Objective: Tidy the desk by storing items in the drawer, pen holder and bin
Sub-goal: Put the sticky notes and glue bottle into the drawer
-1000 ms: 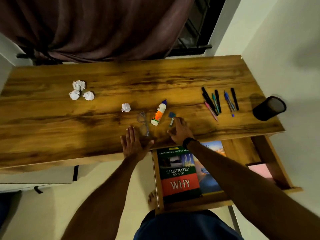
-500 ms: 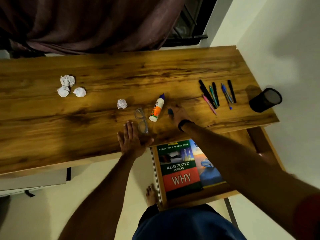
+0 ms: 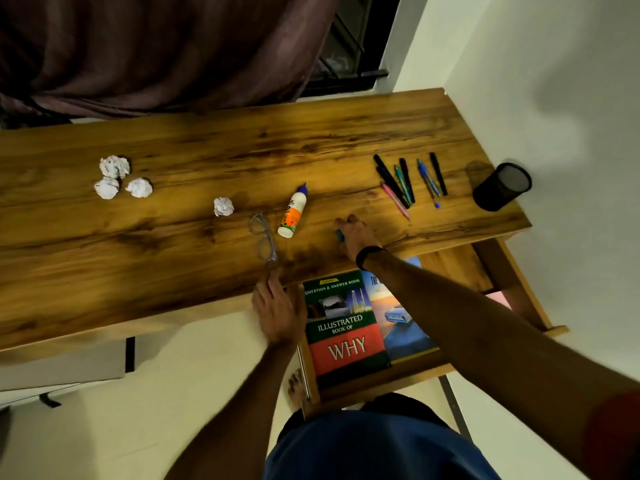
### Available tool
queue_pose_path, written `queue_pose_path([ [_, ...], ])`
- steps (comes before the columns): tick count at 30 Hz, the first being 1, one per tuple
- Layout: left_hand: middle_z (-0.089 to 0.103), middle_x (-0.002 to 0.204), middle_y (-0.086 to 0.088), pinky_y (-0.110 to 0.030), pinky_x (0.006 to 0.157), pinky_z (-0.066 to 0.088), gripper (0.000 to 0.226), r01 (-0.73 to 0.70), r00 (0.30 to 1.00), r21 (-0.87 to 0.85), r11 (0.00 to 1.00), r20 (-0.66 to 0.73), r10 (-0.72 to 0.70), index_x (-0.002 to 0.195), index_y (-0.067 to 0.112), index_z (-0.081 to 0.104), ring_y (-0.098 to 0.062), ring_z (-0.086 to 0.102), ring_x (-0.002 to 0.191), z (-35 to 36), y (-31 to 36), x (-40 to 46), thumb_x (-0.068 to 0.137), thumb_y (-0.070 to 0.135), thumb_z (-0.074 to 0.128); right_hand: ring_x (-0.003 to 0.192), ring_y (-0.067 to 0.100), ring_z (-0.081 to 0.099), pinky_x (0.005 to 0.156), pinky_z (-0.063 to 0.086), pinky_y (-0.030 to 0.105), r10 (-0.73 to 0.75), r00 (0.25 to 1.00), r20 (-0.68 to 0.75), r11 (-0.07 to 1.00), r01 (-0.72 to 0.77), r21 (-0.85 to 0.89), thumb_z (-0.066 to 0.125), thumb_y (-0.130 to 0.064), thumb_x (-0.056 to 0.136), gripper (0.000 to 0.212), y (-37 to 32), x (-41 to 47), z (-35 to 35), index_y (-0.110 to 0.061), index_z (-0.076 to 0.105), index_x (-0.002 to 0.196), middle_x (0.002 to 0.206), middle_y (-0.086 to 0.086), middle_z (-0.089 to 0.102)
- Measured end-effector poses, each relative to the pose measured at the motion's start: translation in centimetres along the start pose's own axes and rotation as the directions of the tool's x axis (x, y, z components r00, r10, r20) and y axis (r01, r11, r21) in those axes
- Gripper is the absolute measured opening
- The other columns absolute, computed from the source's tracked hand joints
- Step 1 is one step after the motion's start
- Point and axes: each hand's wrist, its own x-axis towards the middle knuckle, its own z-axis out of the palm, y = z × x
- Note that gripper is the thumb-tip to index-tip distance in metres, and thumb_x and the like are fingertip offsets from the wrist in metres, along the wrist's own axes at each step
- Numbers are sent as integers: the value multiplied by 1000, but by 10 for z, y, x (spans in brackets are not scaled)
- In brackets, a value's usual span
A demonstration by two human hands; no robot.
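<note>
My right hand (image 3: 358,235) rests on the wooden desk (image 3: 173,244) with its fingers curled over a small blue item (image 3: 339,235), most of which is hidden under the palm. A white and orange glue bottle (image 3: 292,211) lies just left of it, beside clear glasses (image 3: 263,237). At the desk's front edge, my left hand (image 3: 277,313) is open, its fingertips close to the glasses' arm. Several pens (image 3: 403,183) lie at the right, near a black mesh pen holder (image 3: 502,187). Below the desk, the open drawer (image 3: 377,386) holds two books (image 3: 346,327).
Three crumpled paper balls (image 3: 117,180) sit at the far left of the desk, and one more paper ball (image 3: 223,206) lies left of the glasses. A dark curtain (image 3: 156,46) hangs behind the desk. A white wall (image 3: 554,98) bounds the right side.
My left hand has slid back off the desk top to its front edge. My right hand has closed over the small blue item and stayed there.
</note>
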Motion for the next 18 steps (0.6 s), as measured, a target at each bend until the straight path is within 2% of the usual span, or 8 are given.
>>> queue_pose_path([
  [4, 59, 112, -12, -39, 88, 47, 35, -83, 990, -137, 987, 100, 97, 117, 14, 55, -27, 55, 105, 6, 36, -21, 93, 40, 50, 96, 31, 59, 84, 52, 38, 17, 1000, 12, 959, -20, 282, 73, -9, 77, 40, 24, -13, -1, -14, 58, 113, 110, 13, 55],
  [6, 68, 103, -6, -27, 82, 43, 24, -69, 976, -239, 968, 184, 115, 108, 17, 61, -16, 58, 97, 8, 64, -20, 95, 36, 54, 94, 27, 61, 80, 50, 33, 45, 999, 25, 885, -51, 462, 76, -8, 76, 34, 37, -23, -7, -12, 62, 107, 101, 10, 61],
  [8, 70, 99, -3, -24, 78, 40, 29, 129, 945, -393, 911, 326, 7, 103, 17, 63, -17, 63, 93, 25, 95, -15, 92, 43, 55, 97, 24, 61, 79, 48, 31, 44, 998, 44, 841, -61, 538, 76, -11, 77, 34, 56, -37, -14, -12, 64, 108, 105, 9, 66],
  [10, 67, 99, -3, -30, 77, 48, 39, 422, 875, -494, 760, 440, -200, 99, 20, 62, -21, 64, 87, 46, 127, -10, 85, 57, 55, 100, 24, 62, 82, 49, 33, -13, 999, 32, 833, -7, 553, 73, -10, 79, 31, 78, -55, -17, -12, 65, 108, 108, 9, 69],
  [12, 66, 97, -8, -33, 60, 54, 35, 587, 786, -518, 623, 548, -286, 102, 21, 60, -22, 65, 73, 74, 158, -15, 90, 53, 57, 102, 26, 61, 83, 48, 37, -85, 996, 31, 833, 54, 550, 68, -10, 84, 24, 107, -76, -17, -10, 65, 108, 110, 10, 68],
  [13, 66, 98, -9, -30, 55, 54, 34, 622, 755, -508, 595, 589, -287, 110, 17, 59, -21, 65, 71, 85, 175, -20, 94, 46, 56, 102, 27, 61, 83, 47, 37, -118, 992, 41, 832, 76, 549, 66, -11, 87, 21, 124, -86, -16, -8, 65, 108, 110, 11, 67],
  [16, 68, 105, -15, -35, 70, 59, 34, 626, 729, -447, 639, 626, -276, 118, 7, 60, -30, 67, 86, 125, 208, -36, 96, 33, 56, 98, 29, 63, 79, 46, 33, -180, 980, 85, 836, 106, 539, 68, -16, 87, 24, 170, -111, -12, -5, 66, 107, 109, 14, 68],
  [18, 70, 110, -17, -43, 83, 57, 33, 612, 721, -388, 689, 630, -287, 115, 11, 67, -31, 67, 94, 154, 219, -50, 94, 36, 59, 95, 30, 63, 79, 46, 34, -203, 971, 123, 847, 111, 520, 69, -26, 83, 31, 200, -122, -10, -5, 66, 106, 106, 15, 69],
])
